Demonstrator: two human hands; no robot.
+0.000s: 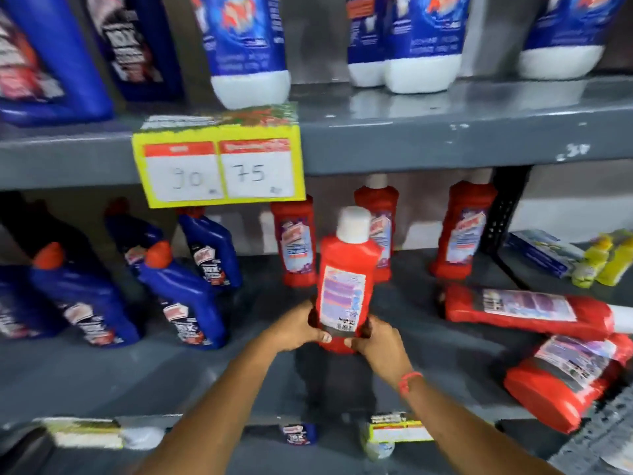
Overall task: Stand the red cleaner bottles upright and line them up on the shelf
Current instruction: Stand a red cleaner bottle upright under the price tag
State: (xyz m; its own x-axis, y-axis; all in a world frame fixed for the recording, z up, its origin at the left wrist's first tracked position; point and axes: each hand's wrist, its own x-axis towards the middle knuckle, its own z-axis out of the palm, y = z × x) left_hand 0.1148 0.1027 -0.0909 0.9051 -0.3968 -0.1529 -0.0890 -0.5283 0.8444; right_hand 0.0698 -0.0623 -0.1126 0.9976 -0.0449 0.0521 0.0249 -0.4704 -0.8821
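Note:
Both hands grip the base of one upright red cleaner bottle [346,265] with a white cap, at the middle of the grey shelf [222,375]. My left hand [301,325] holds its left side, my right hand [375,339] its right side. Three red bottles stand upright behind it: one at the back left [296,241], one directly behind [385,221] and partly hidden, one at the back right [464,231]. Two more red bottles lie on their sides at the right: one [527,311] farther back, one [565,378] at the shelf's front edge.
Several blue bottles with orange caps [181,296] stand on the left half of the same shelf. A yellow price tag [219,166] hangs from the upper shelf, which carries blue and white bottles [250,46]. Yellow bottles [603,258] and a blue box sit in the bay to the right.

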